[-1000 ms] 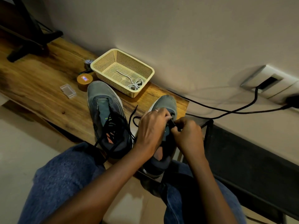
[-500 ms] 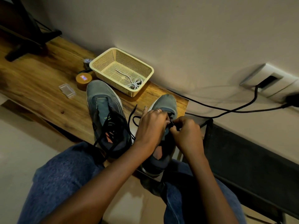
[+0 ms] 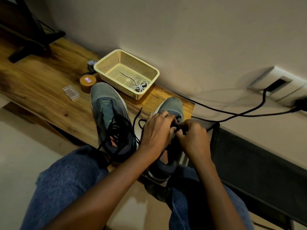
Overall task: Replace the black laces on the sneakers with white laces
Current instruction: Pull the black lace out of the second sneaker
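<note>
Two grey-blue sneakers stand on the wooden bench (image 3: 41,90). The left sneaker (image 3: 108,110) carries loosened black laces (image 3: 116,131) that trail over its side. Over the right sneaker (image 3: 174,105) my left hand (image 3: 157,131) and my right hand (image 3: 192,138) meet, both pinching its black lace (image 3: 177,127) at the eyelets. A loose end of that lace (image 3: 138,117) loops out to the left. White laces (image 3: 139,87) lie bunched in the cream mesh basket (image 3: 106,63) behind the shoes.
A small round brown tin (image 3: 88,81) and a clear plastic case (image 3: 70,92) sit left of the basket. Black cables (image 3: 240,115) run along the wall to a socket (image 3: 280,83). A dark stand base (image 3: 31,47) occupies the bench's far left. My jeans-clad knees (image 3: 66,180) are below.
Both hands stay on the right sneaker's lace, working it slightly; the fingers have shifted a little. The view has barely moved.
</note>
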The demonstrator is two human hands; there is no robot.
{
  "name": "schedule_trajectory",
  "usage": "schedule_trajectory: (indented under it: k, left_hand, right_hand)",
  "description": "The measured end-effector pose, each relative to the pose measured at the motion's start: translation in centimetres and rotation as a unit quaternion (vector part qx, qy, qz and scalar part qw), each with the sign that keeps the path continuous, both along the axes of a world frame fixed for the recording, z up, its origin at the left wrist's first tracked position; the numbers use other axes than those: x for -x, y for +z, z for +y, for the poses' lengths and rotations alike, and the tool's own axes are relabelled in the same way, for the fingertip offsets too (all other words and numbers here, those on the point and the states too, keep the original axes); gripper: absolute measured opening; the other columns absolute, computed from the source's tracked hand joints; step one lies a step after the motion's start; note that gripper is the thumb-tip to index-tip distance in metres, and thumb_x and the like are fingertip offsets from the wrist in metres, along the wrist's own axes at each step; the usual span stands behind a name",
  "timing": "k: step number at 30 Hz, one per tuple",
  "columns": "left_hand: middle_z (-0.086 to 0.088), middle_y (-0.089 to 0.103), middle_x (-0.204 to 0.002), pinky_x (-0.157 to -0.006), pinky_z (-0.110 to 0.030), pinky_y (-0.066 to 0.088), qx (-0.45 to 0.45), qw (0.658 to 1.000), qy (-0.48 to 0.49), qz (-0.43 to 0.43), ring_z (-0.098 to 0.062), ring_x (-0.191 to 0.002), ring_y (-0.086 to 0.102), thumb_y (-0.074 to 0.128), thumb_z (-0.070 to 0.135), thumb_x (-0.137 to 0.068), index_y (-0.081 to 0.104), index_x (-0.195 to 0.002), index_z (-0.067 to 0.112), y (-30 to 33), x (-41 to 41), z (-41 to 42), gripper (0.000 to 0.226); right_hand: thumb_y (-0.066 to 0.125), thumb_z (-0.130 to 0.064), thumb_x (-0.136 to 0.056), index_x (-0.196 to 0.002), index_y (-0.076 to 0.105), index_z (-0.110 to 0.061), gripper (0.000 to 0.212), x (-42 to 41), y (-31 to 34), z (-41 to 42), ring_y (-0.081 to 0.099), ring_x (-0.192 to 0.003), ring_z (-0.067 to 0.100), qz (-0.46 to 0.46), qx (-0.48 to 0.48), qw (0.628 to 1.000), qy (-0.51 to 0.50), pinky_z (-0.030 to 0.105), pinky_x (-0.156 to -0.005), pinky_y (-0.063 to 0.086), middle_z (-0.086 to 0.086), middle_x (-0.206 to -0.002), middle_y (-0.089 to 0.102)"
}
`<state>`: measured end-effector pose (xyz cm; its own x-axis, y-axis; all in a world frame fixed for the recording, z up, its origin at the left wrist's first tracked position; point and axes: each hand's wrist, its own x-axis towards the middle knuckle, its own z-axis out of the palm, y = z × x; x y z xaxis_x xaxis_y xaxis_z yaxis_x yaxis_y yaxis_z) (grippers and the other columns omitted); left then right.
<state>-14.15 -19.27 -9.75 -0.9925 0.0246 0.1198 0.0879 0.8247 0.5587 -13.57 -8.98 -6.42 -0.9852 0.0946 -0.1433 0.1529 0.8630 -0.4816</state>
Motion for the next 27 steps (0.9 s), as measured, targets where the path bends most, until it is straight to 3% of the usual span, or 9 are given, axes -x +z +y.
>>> schedule_trajectory:
  k: [4,9,12,15,20,23,24,26,27]
  left_hand:
    - [-0.002,0.064,-0.106,-0.115,-0.038,0.021,-0.001,1.000,0.004,0.007,-0.018,-0.101,0.058,0.054,0.027,-0.095,0.063,-0.102,0.017,0.10,0.28,-0.14,0.014]
    - [-0.007,0.067,-0.090,-0.101,-0.044,0.037,-0.117,0.990,0.062,0.038,-0.024,-0.085,0.059,0.049,0.022,-0.098,0.056,-0.105,0.013,0.46,-0.38,0.03,0.013]
    - [0.000,0.067,-0.099,-0.104,-0.047,0.035,-0.076,0.996,0.043,0.003,-0.022,-0.097,0.060,0.057,0.030,-0.092,0.057,-0.107,0.022,0.09,-0.19,0.02,0.017]
    - [0.004,0.062,-0.111,-0.111,-0.045,0.027,-0.013,0.999,0.021,-0.024,-0.019,-0.111,0.054,0.060,0.038,-0.087,0.061,-0.107,0.029,-0.05,0.10,0.00,0.022]
    - [0.003,0.062,-0.108,-0.112,-0.043,0.022,0.026,1.000,0.014,-0.006,-0.018,-0.106,0.056,0.052,0.036,-0.095,0.061,-0.103,0.026,-0.40,0.36,-0.06,0.015]
    - [-0.003,0.064,-0.097,-0.113,-0.044,0.023,-0.041,0.999,0.026,-0.003,-0.023,-0.096,0.058,0.045,0.028,-0.099,0.055,-0.102,0.019,-0.21,0.26,0.06,0.014]
    - [-0.005,0.066,-0.092,-0.108,-0.044,0.029,-0.086,0.995,0.041,0.001,-0.025,-0.091,0.059,0.043,0.025,-0.100,0.051,-0.104,0.016,-0.01,0.10,0.10,0.013]
    - [-0.006,0.067,-0.086,-0.081,-0.039,0.043,-0.159,0.984,0.075,0.022,-0.028,-0.081,0.061,0.041,0.020,-0.101,0.046,-0.106,0.013,0.21,-0.15,0.00,0.010]
    - [-0.005,0.067,-0.086,-0.067,-0.033,0.038,-0.165,0.983,0.080,0.029,-0.027,-0.080,0.062,0.042,0.020,-0.100,0.046,-0.107,0.014,0.29,-0.21,-0.12,0.009]
  right_hand:
    - [0.056,-0.018,-0.089,-0.100,0.065,-0.017,0.014,-0.13,-0.01,-0.10,0.063,-0.084,0.025,0.014,0.009,1.000,0.001,0.043,-0.072,0.055,0.006,-0.096,0.067]
    - [0.055,-0.017,-0.090,-0.108,0.064,-0.016,0.020,0.04,-0.06,0.16,0.063,-0.087,0.026,0.018,0.004,1.000,-0.006,0.037,-0.070,0.052,0.007,-0.101,0.067]
    - [0.055,-0.019,-0.091,-0.106,0.064,-0.016,0.018,0.07,-0.16,0.34,0.062,-0.090,0.027,0.012,-0.006,1.000,0.004,0.035,-0.070,0.050,0.007,-0.100,0.067]
    - [0.055,-0.021,-0.089,-0.102,0.064,-0.017,0.016,0.07,-0.21,0.21,0.062,-0.090,0.028,0.011,-0.005,1.000,0.008,0.041,-0.074,0.053,0.007,-0.098,0.067]
    - [0.056,-0.021,-0.089,-0.099,0.065,-0.017,0.014,-0.08,-0.23,0.04,0.062,-0.084,0.026,0.017,-0.004,1.000,0.011,0.042,-0.070,0.053,0.006,-0.094,0.066]
    - [0.055,-0.017,-0.089,-0.100,0.065,-0.016,0.015,-0.07,-0.13,0.01,0.063,-0.082,0.026,0.022,0.007,1.000,-0.002,0.042,-0.069,0.054,0.006,-0.094,0.067]
    - [0.055,-0.017,-0.089,-0.102,0.065,-0.016,0.016,-0.03,-0.11,0.03,0.063,-0.084,0.026,0.020,0.005,1.000,-0.005,0.041,-0.071,0.054,0.006,-0.096,0.067]
    - [0.055,-0.016,-0.089,-0.105,0.064,-0.015,0.018,0.07,-0.16,0.15,0.063,-0.088,0.027,0.015,0.001,1.000,-0.008,0.041,-0.074,0.054,0.008,-0.100,0.067]
    - [0.055,-0.016,-0.089,-0.105,0.064,-0.015,0.018,0.08,-0.20,0.19,0.063,-0.088,0.027,0.014,0.001,1.000,-0.007,0.042,-0.074,0.054,0.008,-0.100,0.067]
